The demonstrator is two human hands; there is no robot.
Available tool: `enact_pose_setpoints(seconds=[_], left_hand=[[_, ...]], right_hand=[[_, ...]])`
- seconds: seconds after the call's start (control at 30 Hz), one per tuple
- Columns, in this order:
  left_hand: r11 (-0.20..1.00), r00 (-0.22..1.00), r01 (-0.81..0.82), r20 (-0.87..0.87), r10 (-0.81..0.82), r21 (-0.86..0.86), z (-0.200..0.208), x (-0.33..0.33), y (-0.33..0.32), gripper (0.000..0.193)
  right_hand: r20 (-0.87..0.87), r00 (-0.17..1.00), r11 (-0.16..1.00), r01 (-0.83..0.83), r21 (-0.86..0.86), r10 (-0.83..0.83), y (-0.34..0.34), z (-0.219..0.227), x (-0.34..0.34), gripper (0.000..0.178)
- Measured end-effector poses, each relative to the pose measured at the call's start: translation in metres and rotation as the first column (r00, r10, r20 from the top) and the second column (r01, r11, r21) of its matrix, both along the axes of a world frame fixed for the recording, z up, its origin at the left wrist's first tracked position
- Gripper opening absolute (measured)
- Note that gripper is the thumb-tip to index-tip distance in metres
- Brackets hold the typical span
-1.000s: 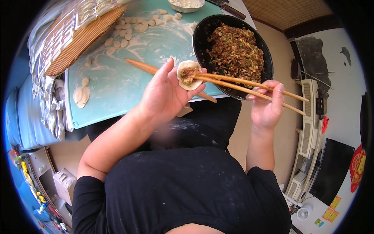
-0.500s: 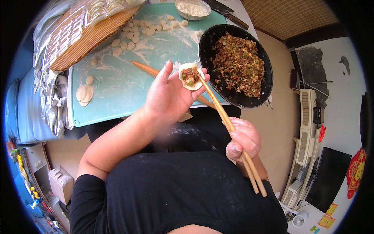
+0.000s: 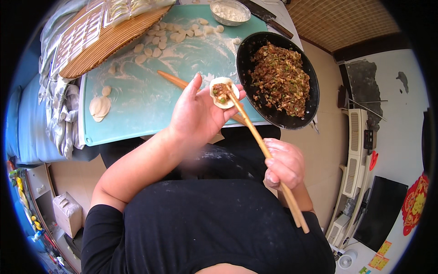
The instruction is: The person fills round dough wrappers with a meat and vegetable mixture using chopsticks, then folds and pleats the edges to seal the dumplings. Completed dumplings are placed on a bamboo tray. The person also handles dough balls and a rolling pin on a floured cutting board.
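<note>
A round dumpling wrapper (image 3: 217, 102) topped with brown-and-green filling (image 3: 221, 92) rests on the fingers of my left hand (image 3: 195, 109), which is held palm up with its thumb stretched out. My floury right hand (image 3: 285, 163) is closed round a pair of long wooden chopsticks (image 3: 261, 142). Their tips touch the filling on the wrapper. Just right of my left hand stands a black pan (image 3: 241, 68) heaped with chopped filling (image 3: 280, 77). Beneath my left hand, a tapered wooden rolling pin (image 3: 171, 79) lies partly hidden on the turquoise mat (image 3: 137, 109).
Small dough pieces (image 3: 162, 39) are scattered over the floury mat. Rolled wrappers (image 3: 100, 108) lie at its left. A woven tray (image 3: 93, 59) carries plastic dumpling boxes (image 3: 82, 34). A bowl of flour (image 3: 230, 13) and a knife (image 3: 279, 28) sit at the back.
The chopsticks have swung slightly and now line up closely, pressing the filling, which looks flatter on the wrapper. My left hand has stayed nearly still. The whole view has shifted a little.
</note>
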State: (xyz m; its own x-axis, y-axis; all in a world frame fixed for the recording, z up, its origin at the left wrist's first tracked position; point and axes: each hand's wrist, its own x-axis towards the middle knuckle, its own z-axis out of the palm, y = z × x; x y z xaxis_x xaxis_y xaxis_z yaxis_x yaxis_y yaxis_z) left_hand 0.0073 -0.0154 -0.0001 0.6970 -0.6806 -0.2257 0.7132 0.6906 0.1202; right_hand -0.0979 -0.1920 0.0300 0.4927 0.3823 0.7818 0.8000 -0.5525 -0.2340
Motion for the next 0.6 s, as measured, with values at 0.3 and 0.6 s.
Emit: enact_pose_setpoints(seconds=[0.3, 0.6], left_hand=[[0.993, 0.995, 0.089, 0.045, -0.093, 0.073, -0.001, -0.002, 0.005, 0.062], [0.993, 0.996, 0.089, 0.000, -0.089, 0.076, 0.003, -0.001, 0.013, 0.062]], right_hand=[[-0.053, 0.997, 0.995, -0.065, -0.072, 0.061, 0.000, 0.011, 0.007, 0.028], [-0.063, 0.993, 0.988, -0.105, -0.114, 0.098, -0.002, 0.013, 0.008, 0.028]])
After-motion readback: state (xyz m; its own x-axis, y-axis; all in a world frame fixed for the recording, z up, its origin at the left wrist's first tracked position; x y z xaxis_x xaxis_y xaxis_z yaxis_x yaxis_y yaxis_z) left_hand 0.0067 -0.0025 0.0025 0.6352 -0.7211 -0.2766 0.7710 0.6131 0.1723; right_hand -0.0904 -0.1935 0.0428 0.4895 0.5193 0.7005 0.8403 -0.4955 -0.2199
